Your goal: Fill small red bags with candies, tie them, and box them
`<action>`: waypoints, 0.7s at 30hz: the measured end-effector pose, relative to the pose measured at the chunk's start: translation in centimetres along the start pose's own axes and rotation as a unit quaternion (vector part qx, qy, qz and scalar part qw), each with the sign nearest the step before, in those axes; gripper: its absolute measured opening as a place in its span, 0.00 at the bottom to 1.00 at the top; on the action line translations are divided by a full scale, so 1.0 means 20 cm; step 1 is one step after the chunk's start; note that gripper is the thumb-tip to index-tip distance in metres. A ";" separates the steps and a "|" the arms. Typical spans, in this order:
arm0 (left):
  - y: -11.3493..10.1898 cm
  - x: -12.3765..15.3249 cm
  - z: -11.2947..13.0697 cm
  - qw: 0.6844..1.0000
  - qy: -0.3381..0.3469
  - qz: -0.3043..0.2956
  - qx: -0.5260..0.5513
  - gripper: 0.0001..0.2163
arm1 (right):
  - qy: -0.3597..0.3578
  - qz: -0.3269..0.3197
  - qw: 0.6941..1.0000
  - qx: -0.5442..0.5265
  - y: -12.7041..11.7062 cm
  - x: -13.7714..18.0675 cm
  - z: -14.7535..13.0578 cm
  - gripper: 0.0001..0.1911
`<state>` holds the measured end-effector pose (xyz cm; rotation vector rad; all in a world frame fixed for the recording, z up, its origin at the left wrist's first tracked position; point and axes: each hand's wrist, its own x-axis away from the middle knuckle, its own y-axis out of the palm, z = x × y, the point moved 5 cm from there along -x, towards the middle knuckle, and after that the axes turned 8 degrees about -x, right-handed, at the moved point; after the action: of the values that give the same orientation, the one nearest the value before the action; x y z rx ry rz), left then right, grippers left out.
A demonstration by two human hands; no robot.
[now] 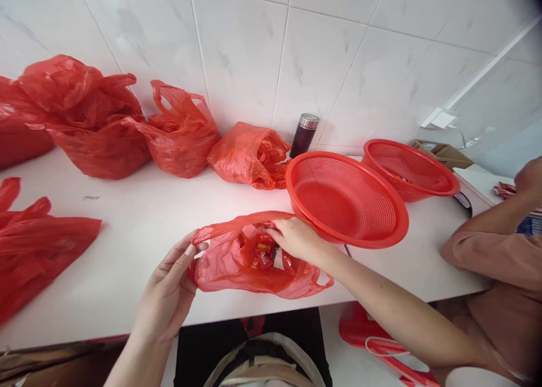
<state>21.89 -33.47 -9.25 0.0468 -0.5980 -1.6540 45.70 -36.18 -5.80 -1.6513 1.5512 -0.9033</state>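
Note:
On the white table before me lies a red plastic bag [254, 277] with its mouth spread. Inside it are several small red wrapped packets [265, 246] with yellow and white print. My left hand [173, 280] pinches the bag's left edge near a handle between thumb and fingers. From the right, my right hand [294, 237] reaches into the mouth beside the packets; its fingertips are partly hidden there, so I cannot tell if they grip one. Just behind that hand stands a red perforated basket [347, 201], with no contents visible inside.
Filled red bags [101, 133] line the tiled wall, and another red bag [42, 246] lies at left. A dark flask [304, 136] stands behind the baskets. A second red basket [410, 170] holds a few small items. At right is a co-worker's arm [486, 234].

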 end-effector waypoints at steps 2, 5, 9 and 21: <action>0.01 0.00 0.00 1.000 0.001 -0.005 -0.004 0.20 | 0.026 0.023 0.999 -0.014 -0.01 -0.01 0.00 0.12; 0.01 0.01 0.01 1.000 0.005 -0.007 -0.005 0.21 | 0.008 0.012 0.994 -0.110 -0.01 -0.02 -0.03 0.11; 0.00 0.01 0.04 1.000 0.028 -0.003 -0.010 0.21 | 0.004 -0.062 0.984 -0.166 0.01 0.00 -0.03 0.19; 0.06 0.03 0.04 0.995 0.076 -0.019 -0.063 0.21 | -0.128 -0.107 0.985 -0.041 0.22 -0.03 -0.07 0.22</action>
<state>22.63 -33.84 -7.89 0.0921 -0.3793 -1.7038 42.12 -35.90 -8.78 -1.9369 1.2700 -0.7083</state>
